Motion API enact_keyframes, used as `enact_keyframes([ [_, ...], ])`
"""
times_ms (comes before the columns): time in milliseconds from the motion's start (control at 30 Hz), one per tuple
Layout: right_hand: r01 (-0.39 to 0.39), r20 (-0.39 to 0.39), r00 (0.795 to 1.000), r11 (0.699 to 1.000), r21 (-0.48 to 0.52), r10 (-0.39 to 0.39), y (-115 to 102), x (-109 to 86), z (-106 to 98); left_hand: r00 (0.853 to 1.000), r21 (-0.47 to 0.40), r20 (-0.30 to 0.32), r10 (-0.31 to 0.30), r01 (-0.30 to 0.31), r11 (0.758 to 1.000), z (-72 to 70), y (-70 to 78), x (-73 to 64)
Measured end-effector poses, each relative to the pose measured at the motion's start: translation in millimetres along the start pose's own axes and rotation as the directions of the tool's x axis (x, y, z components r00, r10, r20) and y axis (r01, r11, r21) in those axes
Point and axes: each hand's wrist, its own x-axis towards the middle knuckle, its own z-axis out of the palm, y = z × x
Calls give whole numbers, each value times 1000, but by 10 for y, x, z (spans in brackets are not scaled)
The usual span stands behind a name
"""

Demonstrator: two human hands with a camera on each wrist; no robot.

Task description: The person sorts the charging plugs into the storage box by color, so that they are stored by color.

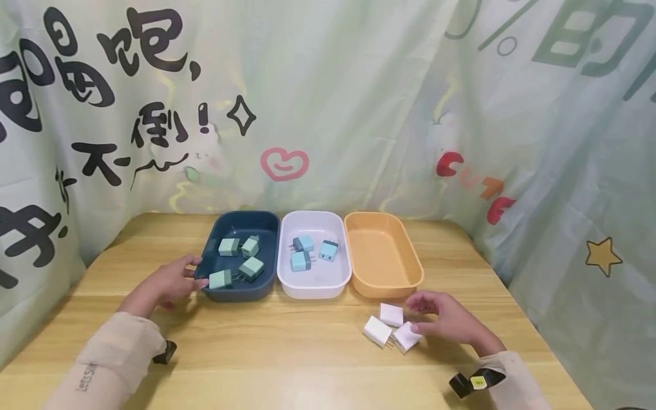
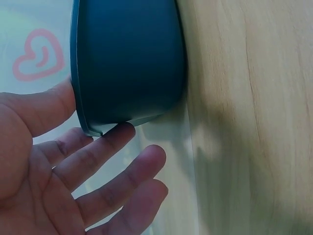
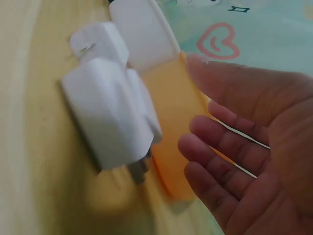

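My left hand (image 1: 174, 282) is at the left side of the dark blue tray (image 1: 246, 293); its thumb and fingertips touch the rim while the other fingers extend loosely. Several pale green plug chargers (image 1: 251, 269) lie in that tray. On the right, my right hand (image 1: 446, 319), fingers loosely bent and holding nothing, hovers beside a cluster of white plug chargers (image 1: 377, 331). Its thumb overlaps one white charger (image 1: 406, 337) in the head view. The right wrist view shows a gap between thumb (image 3: 230, 85) and fingers, with the white chargers (image 3: 107, 117) just beyond, slightly blurred.
In the middle stands a white tray (image 1: 314, 290) with light blue plug chargers (image 1: 300, 261). The yellow-orange tray (image 1: 384, 250) sits right beside it. All three trays line up near the back edge of the wooden table (image 1: 277, 364), before a printed curtain (image 1: 333, 102).
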Motion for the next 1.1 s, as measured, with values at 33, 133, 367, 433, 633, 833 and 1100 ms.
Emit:
enact_keyframes([
  [33, -7, 10, 1000, 1000, 6, 7, 16, -26, 7, 1000, 4, 0, -1, 1, 1000, -2, -3, 0],
  [133, -5, 36, 999, 999, 33, 4, 54, -90, 25, 1000, 15, -1, 6, -6, 1000, -13, -13, -4],
  [367, -8, 101, 995, 995, 98, -2, 96, -152, 24, 1000, 9, 6, 1, -1, 1000, -24, 6, -8],
  [433, -15, 104, 995, 996, 84, 6, 104, -152, 17, 1000, 5, 6, 4, -4, 1000, -23, 7, 1],
  [633, -61, 149, 988, 995, 79, 49, 99, -151, -10, 1000, 1, 5, 9, -9, 1000, -32, 24, 44],
  [833, -87, 150, 986, 994, 73, 75, 155, -145, 27, 1000, -4, 9, 16, -16, 1000, -43, 28, 43],
  [1100, -72, 140, 988, 996, 50, 65, 196, -136, 83, 1000, -20, 14, 24, -24, 1000, -39, 16, 8],
])
